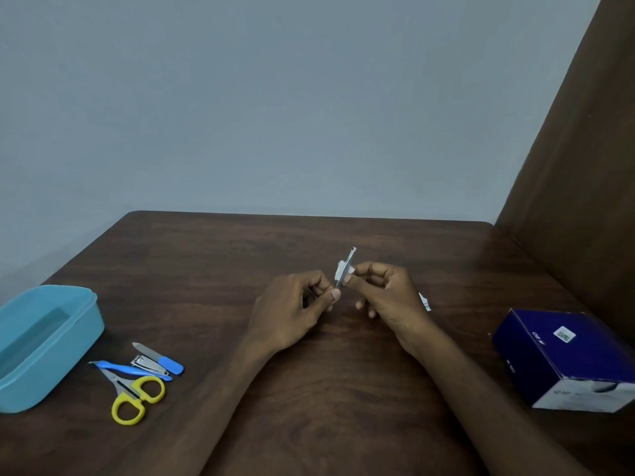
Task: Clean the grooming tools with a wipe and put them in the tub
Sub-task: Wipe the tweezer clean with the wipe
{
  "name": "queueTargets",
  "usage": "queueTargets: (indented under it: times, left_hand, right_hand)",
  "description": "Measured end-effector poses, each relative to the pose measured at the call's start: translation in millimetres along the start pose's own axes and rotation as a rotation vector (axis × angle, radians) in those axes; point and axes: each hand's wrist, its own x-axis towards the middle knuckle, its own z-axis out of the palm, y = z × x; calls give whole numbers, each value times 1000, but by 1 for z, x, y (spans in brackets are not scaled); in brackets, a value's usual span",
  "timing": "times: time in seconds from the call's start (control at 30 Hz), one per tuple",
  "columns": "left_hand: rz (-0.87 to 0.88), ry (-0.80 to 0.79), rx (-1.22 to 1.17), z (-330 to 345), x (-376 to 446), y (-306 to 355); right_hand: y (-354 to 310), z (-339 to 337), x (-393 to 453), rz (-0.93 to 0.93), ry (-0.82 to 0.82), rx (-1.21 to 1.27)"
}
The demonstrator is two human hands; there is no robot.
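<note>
Fingers [347, 278]: the right thumb and forefinger are pinched on a small white wipe [341, 272], which is folded around a thin metal tool [347, 267]; the left thumb tip and fingers are closed on the tool's lower end.
Metal tool: held above the table, tilted with its upper end pointing up and slightly right; the upper end stands clear above both hands, the lower end is hidden between the left fingers. Its exact kind cannot be told, as it is small and narrow.
Wipe: pressed against the tool's middle part, just above the left thumb and touching the right fingertips.
Left hand [292, 310]: curled, palm turned inward, clasping the tool from below.
Right hand [388, 293]: curled, clasping wipe and tool together from the right side; the lower fingers are loosely bent beneath.
Table [309, 389]: dark wood grain, seen under both forearms.
White scrap [425, 301]: partly seen on the table just behind the right wrist.
Remaining tools: a nail file [159, 359] with a blue handle, a nail clipper [147, 365], a blue-handled tool [130, 368] and yellow-handled scissors [132, 395] are laid close together, overlapping, well left of the hands.
Tub [86, 314]: light blue, open, just left of the tool pile at the table's left edge; nothing can be made out inside it.
Box [567, 359]: dark blue with a white end, set at the right, well apart from the hands.
</note>
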Motion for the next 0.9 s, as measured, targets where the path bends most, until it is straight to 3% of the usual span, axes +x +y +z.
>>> queueTargets:
  times: [0.17,0.3,0.7,0.9]
  left_hand:
    - [36,-69,118,0,-1,1]
    - [46,-75,136,0,-1,1]
    - [78,-83,172,0,-1,2]
    - [106,-131,136,1,0,-2]
  right_hand:
    - [-4,-7,4,71,57,195]
    - [-1,-8,6,65,66,188]
    - [-4,-17,2,15,-147,34]
    - [-11,-16,-1,27,-181,109]
